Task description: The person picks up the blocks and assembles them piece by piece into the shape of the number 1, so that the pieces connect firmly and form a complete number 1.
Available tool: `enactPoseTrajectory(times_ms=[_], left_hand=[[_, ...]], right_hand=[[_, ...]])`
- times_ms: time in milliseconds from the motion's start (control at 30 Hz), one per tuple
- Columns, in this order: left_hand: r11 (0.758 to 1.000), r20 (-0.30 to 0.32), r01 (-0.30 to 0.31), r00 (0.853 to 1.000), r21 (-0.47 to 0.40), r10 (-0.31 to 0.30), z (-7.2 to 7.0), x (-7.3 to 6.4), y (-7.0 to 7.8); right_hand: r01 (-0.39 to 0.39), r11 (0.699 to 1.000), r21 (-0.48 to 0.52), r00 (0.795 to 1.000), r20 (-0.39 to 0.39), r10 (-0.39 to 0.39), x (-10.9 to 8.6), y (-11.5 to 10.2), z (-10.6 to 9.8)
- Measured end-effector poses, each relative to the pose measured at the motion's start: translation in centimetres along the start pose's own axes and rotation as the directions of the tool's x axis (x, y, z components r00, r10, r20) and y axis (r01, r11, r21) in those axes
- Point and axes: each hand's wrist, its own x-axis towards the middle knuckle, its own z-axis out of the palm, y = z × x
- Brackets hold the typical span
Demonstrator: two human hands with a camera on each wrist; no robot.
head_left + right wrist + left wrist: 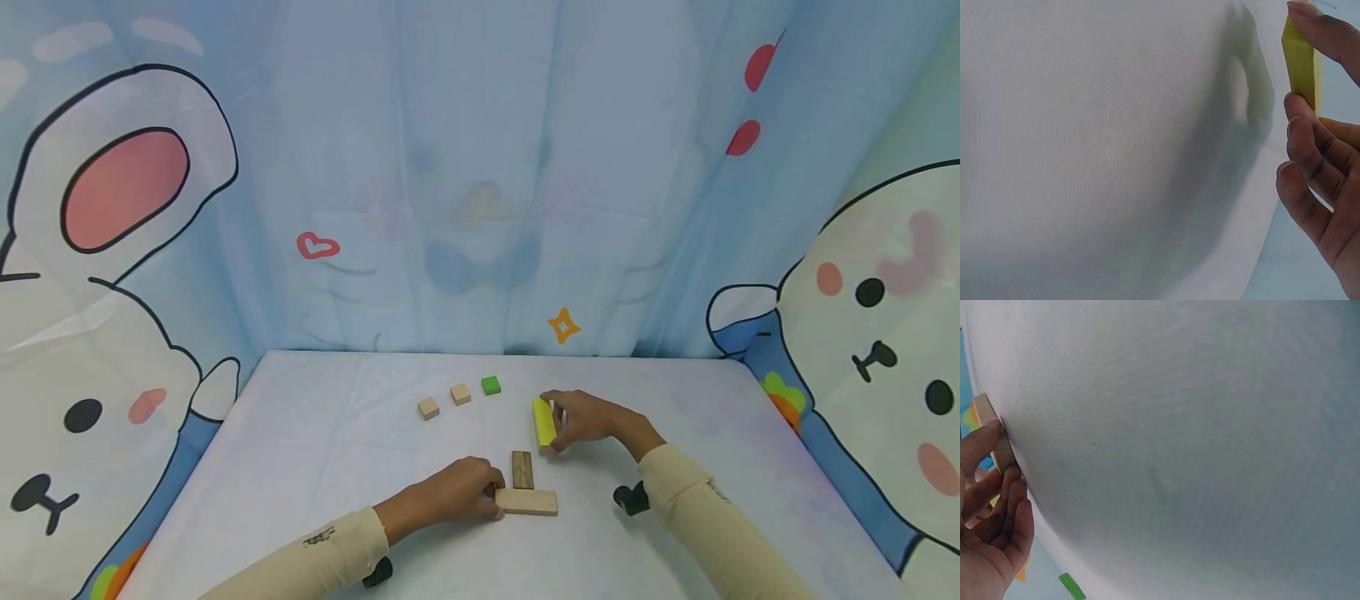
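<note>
In the head view my left hand (463,490) pinches the left end of a pale wooden block (527,502) lying on the table. A darker brown wooden block (522,470) lies behind it, pointing away and close to its far edge. My right hand (588,417) grips a yellow block (544,423) between thumb and fingers at its two ends. In the right wrist view the yellow block (1301,65) is apart from the cloth, its shadow falling beside it. The left wrist view has my thumb and fingers on the end of the pale block (994,434).
Toward the back of the white table (337,450) stand two small pale cubes (428,407) and a green cube (491,385). Behind the table hangs a blue curtain (480,167) with cartoon animals. Black devices are strapped under both wrists.
</note>
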Motion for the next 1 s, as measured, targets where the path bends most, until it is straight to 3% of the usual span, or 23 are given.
enactPoseTrajectory(times_ms=[400,1000], left_hand=[[1.0,0.014,0.019,1.0,-0.013,-0.019,0.0,0.1,0.1],[1.0,0.017,-0.002,1.0,0.004,0.002,0.1,0.2,-0.2]], right_hand=[[0.0,1.0,-0.004,1.0,0.006,0.0,0.5,-0.8,0.2],[0.031,1.0,-0.005,1.0,-0.007,-0.031,1.2,-1.6,0.6]])
